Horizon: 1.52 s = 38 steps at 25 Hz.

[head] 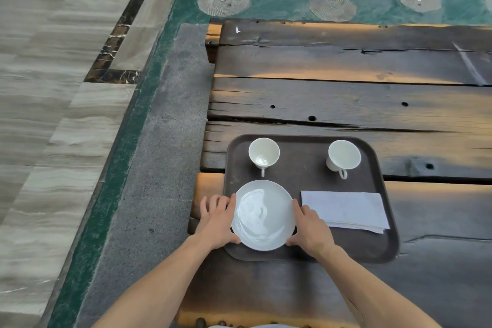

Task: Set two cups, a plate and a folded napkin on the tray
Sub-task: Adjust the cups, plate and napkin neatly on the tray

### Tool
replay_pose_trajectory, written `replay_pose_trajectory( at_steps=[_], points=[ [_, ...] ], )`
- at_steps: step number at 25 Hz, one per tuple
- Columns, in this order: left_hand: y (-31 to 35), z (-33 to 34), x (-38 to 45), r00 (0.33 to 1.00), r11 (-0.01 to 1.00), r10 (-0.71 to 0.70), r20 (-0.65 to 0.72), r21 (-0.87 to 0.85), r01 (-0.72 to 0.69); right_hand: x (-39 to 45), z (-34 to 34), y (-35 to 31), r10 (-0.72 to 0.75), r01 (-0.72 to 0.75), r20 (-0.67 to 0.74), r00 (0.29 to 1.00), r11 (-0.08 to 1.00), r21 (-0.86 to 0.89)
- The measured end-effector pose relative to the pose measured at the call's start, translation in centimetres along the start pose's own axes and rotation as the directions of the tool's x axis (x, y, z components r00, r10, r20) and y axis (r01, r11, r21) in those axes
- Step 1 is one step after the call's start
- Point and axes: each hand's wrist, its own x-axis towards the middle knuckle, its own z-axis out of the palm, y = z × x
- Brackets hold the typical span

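Two bare forearms reach in from the near edge, and the hands meet at the plate. The left hand (216,221) holds the plate's left rim with thumb and forefinger curved along it, the other fingers spread over the tray's left edge. The right hand (310,228) holds the right rim the same way, forefinger laid up along the rim and thumb at the near side.

The worktop (346,93) is made of dark, weathered planks with cracks, round holes and warm streaks of light.

On its near left part lies the tray (300,165), dark brown, rectangular with rounded corners and a low raised rim.

The plate (263,214) is white, round, glossy and shallow, in the tray's near left quarter.

The napkin (344,209) is white, folded into a flat rectangle of several layers, just right of the plate in the near right quarter.

The left cup (263,153) is white and upright at the far left, handle pointing toward the camera. The right cup (344,155), also white and handle toward the camera, stands at the far right, well apart from the first.
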Motion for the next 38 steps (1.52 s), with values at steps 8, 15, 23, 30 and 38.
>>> replay_pose_trajectory(
  at_steps=[8, 15, 23, 30, 38],
  points=[
    [1.2, -0.2, -1.2, 0.997, 0.997, -0.069, -0.038, 0.024, 0.07, -1.5, -0.5, 0.5, -0.023, 0.024, -0.021, 1.0, 0.997, 0.069],
    [3.8, -1.3, -2.1, 0.98, 0.985, -0.159, -0.122, 0.049, 0.166, -1.8, -1.8, 3.3, -0.121, 0.121, -0.049, 0.991, 0.993, -0.005],
    [11.7, -1.2, -0.2, 0.992, 1.0, -0.017, -0.126, -0.008, 0.016, -2.4, -2.6, 11.0, -0.116, 0.104, -0.135, 0.984, 0.99, -0.095],
    [17.2, -1.4, 1.9, 0.985, 0.998, 0.065, -0.158, -0.003, -0.066, -2.3, -3.4, 17.3, -0.083, 0.047, -0.225, 0.971, 0.986, -0.161],
    [20.1, -0.6, 4.0, 0.987, 0.987, 0.121, -0.103, 0.116, -0.109, -1.6, -3.3, 21.3, -0.102, 0.047, -0.175, 0.979, 0.955, -0.291]
  ],
)
